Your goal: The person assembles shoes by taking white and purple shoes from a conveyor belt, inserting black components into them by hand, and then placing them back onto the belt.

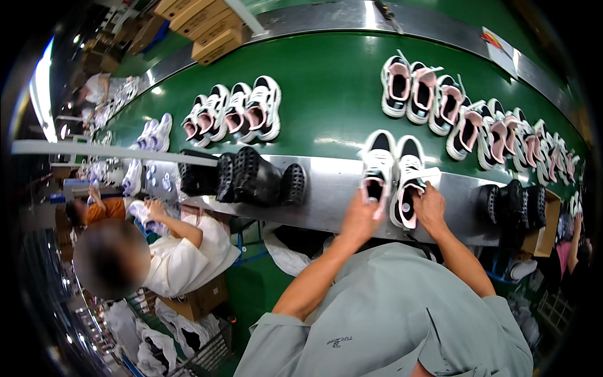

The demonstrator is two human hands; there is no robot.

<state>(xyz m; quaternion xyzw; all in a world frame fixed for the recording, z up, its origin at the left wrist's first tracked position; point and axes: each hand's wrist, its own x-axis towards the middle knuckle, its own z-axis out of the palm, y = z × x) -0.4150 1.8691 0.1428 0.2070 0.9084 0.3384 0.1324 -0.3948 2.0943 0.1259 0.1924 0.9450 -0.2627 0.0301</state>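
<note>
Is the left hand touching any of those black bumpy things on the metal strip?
Apart. The head view shows bare metal strip between the left hand and the nearest black bumpy thing.

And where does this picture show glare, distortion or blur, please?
In the head view, glare on the far metal rail and around a lamp; the green surface curves; the co-worker's head is blurred; the shoe in the left hand looks clearer.

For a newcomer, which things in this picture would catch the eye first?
First, probably, the pink-lined sneakers at centre, with the left hand and right hand at their heels. Then the long row of similar sneakers on the green surface at right, and the white-shirted co-worker at left.
</note>
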